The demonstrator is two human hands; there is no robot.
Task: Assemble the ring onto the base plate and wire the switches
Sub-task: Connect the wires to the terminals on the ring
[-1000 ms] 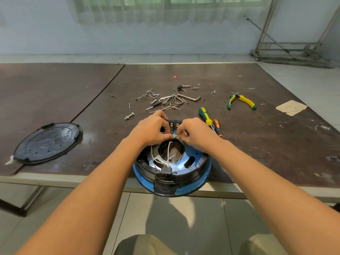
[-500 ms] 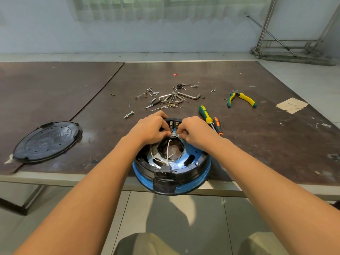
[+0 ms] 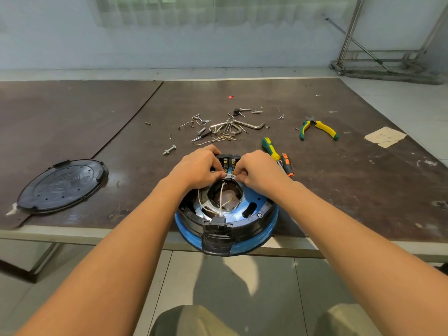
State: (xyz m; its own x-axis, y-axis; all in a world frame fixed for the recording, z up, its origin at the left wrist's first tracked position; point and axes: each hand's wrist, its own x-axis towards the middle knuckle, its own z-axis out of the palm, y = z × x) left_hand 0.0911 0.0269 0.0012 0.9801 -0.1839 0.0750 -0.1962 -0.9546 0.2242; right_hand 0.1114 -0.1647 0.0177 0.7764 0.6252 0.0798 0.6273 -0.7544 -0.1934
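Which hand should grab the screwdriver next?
Right, probably. The green-and-yellow screwdriver lies on the table just beyond the right hand. The left hand would have to cross over the switch block. Both hands pinch the white wire, so the left could keep holding it.

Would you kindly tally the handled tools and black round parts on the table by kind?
Screwdrivers: 2, one green and yellow, one orange and black
Pliers: 1, green and yellow
Black round cover: 1
Round assembly under the hands: 1
Total: 5
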